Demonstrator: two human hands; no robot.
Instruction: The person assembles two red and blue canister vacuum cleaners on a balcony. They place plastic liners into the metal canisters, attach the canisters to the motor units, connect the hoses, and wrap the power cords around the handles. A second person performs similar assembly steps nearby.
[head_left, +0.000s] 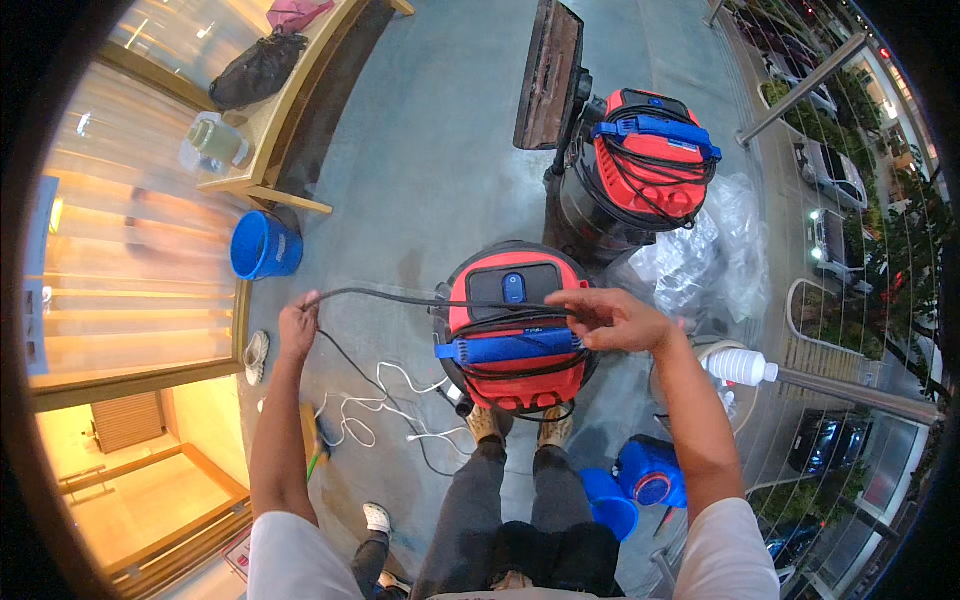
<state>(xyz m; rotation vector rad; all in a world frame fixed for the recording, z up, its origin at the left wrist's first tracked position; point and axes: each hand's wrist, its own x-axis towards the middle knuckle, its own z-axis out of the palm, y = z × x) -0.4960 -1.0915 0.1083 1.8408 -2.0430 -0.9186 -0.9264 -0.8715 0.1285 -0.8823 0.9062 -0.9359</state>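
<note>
A red and black wet-dry vacuum cleaner [520, 382] with a blue handle [515, 347] stands right in front of me. My left hand [298, 325] is closed round a black power cord [385, 294], out to the left of the machine. From there the cord runs across the vacuum's top to my right hand [620, 320], whose curled fingers hold it near the handle's right end. Several turns of cord lie wound about the handle. A loose length hangs below my left hand toward the floor.
Another red vacuum [655, 165] with a wide floor nozzle [550, 75] stands beyond. Clear plastic sheeting [705, 255] lies beside it. White cables [375, 403] tangle left of my feet. A blue bucket [266, 245] stands near a wooden bench [262, 165]; a railing [850, 393] runs along the right.
</note>
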